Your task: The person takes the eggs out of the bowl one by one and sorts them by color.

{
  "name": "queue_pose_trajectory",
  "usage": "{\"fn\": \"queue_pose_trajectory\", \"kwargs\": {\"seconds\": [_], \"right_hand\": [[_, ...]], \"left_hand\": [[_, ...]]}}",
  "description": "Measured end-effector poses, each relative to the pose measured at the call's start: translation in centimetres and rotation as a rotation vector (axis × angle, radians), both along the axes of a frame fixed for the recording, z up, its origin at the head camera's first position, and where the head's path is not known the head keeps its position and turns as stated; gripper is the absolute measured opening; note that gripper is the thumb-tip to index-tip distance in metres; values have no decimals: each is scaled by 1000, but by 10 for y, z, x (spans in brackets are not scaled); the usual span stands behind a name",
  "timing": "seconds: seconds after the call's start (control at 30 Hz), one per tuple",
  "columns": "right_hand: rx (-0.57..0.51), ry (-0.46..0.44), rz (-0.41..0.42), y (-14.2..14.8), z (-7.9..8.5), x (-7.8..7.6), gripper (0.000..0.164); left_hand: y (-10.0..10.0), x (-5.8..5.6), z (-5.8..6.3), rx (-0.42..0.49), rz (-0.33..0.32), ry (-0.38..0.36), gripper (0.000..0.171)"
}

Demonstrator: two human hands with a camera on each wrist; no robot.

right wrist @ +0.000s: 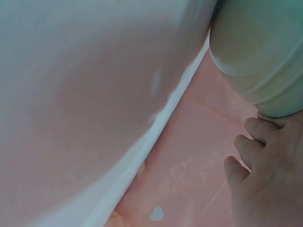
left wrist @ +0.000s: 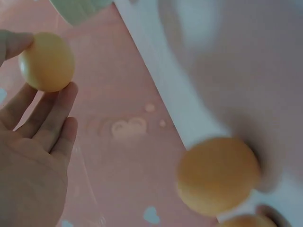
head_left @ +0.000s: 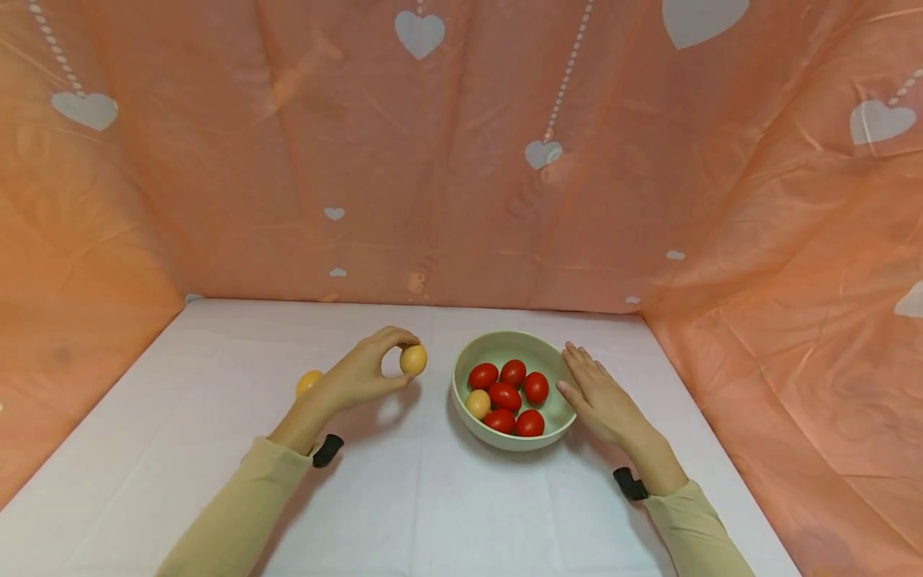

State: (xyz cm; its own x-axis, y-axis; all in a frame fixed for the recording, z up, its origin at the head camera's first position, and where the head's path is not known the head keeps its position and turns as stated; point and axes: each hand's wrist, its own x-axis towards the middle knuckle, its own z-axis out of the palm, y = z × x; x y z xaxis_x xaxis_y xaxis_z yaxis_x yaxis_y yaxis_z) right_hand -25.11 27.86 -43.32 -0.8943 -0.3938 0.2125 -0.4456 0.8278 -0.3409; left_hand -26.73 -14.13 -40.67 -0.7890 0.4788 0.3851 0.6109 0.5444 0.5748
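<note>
My left hand [head_left: 360, 373] pinches a smooth yellow egg [head_left: 413, 360] between thumb and fingertips, held above the table left of a pale green bowl [head_left: 515, 344]. Several red eggs [head_left: 505, 397] lie in the bowl with one paler yellow egg [head_left: 477, 404]. At the bowl's right side is my right hand [head_left: 604, 398], its fingers straight and resting against the rim. In the right wrist view, the bowl's outer wall [right wrist: 265, 61] meets that hand near the thumb. Partly hidden by my left wrist, another yellow egg [head_left: 308, 382] sits on the table.
A white cloth [head_left: 360, 513] covers the table. Orange curtains [head_left: 461, 200] with white hearts stand along its back and both sides. The left wrist view shows two yellow eggs on the cloth, one whole [left wrist: 218, 175] and one cut off [left wrist: 248, 221] by the frame's edge.
</note>
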Motion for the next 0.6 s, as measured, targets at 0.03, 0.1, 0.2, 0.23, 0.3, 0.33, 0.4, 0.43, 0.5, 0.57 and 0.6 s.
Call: {"fn": "queue_pose_trajectory", "kwargs": {"seconds": [0.03,0.1,0.2,0.23,0.3,0.33,0.4,0.43,0.5,0.57,0.6], "right_hand": [[1,0,2,0,0,0,67],[1,-4,0,0,1,0,67],[2,-5,3,0,1,0,67],[3,-5,3,0,1,0,67],[3,-4,3,0,0,0,67],[4,-3,4,0,-1,0,66],[7,2,5,0,-1,0,66],[8,5,6,0,-2,-1,66],[9,7,6,0,-2,-1,66],[8,9,6,1,-2,-1,66],[8,9,5,1,-2,-1,66]], "left_hand": [[-4,1,-2,-12,6,-7,49],[-11,1,-5,-39,14,-9,47],[-20,3,-11,-73,19,-6,45],[-22,3,-13,-82,20,-5,44],[-27,4,-15,-98,33,-11,44],[-29,5,-17,-106,37,-11,44],[-33,5,-19,-118,50,-22,45],[-35,6,-20,-124,58,-32,45],[-38,6,-23,-140,74,-51,45],[-40,5,-25,-159,92,-59,44],[-41,5,-26,-172,97,-56,43]]}}
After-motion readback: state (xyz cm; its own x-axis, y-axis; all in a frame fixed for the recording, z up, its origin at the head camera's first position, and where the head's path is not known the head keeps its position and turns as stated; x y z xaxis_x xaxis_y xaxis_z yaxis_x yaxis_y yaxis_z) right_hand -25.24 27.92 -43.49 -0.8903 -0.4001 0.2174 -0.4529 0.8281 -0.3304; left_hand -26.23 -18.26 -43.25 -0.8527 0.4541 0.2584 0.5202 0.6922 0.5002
